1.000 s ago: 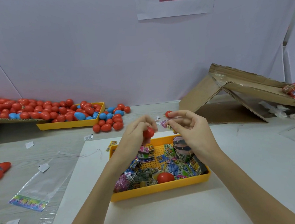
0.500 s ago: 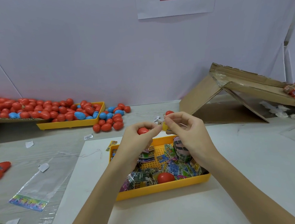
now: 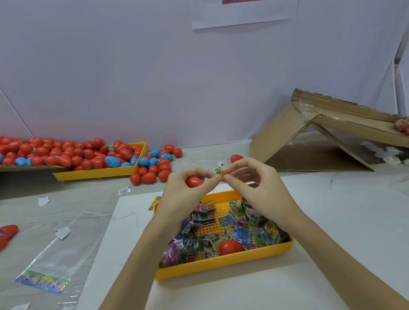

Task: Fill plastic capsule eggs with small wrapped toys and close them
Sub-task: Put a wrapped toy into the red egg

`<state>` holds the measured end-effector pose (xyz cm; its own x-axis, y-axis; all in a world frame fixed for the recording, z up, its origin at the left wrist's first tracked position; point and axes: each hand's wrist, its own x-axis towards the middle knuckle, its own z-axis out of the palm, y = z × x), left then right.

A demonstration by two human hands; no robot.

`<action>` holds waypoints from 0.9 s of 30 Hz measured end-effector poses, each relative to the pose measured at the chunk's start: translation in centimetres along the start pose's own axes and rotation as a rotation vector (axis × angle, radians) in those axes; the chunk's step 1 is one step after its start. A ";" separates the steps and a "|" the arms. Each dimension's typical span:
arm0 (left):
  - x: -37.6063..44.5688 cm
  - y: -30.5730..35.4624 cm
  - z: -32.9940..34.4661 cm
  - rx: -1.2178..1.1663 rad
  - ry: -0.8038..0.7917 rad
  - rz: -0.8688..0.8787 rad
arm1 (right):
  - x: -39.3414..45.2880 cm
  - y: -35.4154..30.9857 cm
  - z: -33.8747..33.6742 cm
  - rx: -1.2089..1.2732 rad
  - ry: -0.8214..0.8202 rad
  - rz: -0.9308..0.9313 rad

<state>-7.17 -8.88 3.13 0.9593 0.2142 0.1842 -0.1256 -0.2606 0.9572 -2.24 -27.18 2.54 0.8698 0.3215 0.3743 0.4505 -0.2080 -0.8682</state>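
Left hand: your left hand point(image 3: 189, 188) is raised above the far edge of the near tray, fingers curled round a red egg half point(image 3: 193, 181); its thumb and forefinger also reach across to the small wrapped toy.
Right hand: your right hand point(image 3: 254, 182) is level with the left, and its thumb and forefinger pinch the small wrapped toy point(image 3: 220, 172), a yellowish packet, while the other fingers arch above it.
Toy and egg: the packet is just beside the red egg half, between your two hands; you cannot tell whether it is touching the shell.
Near tray: the yellow tray point(image 3: 221, 262) sits on a white sheet point(image 3: 210, 298) at the desk's near middle, full of wrapped toys point(image 3: 200, 243), with one red egg point(image 3: 230, 247) near its front wall.
Far left: a second yellow tray point(image 3: 97, 172) at the desk's far left edge is heaped with red and blue eggs point(image 3: 59, 154), and more lie loose on the desk just to its right.
Left edge: an opened red egg point(image 3: 0, 238) lies near the desk's left edge, with a clear plastic bag point(image 3: 57, 259) nearer you.
Far right: a collapsed cardboard box point(image 3: 319, 141) leans at the desk's far right corner.
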 end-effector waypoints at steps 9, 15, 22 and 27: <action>0.1 -0.1 -0.4 0.047 0.002 0.036 | -0.1 -0.2 -0.1 0.006 0.000 -0.090; 0.1 -0.2 -0.3 0.054 0.010 0.043 | 0.0 -0.1 -0.2 -0.007 0.031 -0.085; 0.0 0.0 -0.2 0.089 -0.001 0.065 | -0.2 -0.4 -0.1 0.020 -0.003 -0.096; 0.2 0.0 -0.1 0.123 0.032 0.106 | -0.3 -0.4 -0.1 0.003 0.071 -0.112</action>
<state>-6.99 -8.72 3.18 0.9336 0.2083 0.2915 -0.1920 -0.3959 0.8980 -2.64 -27.24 2.81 0.8261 0.2760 0.4912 0.5452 -0.1717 -0.8205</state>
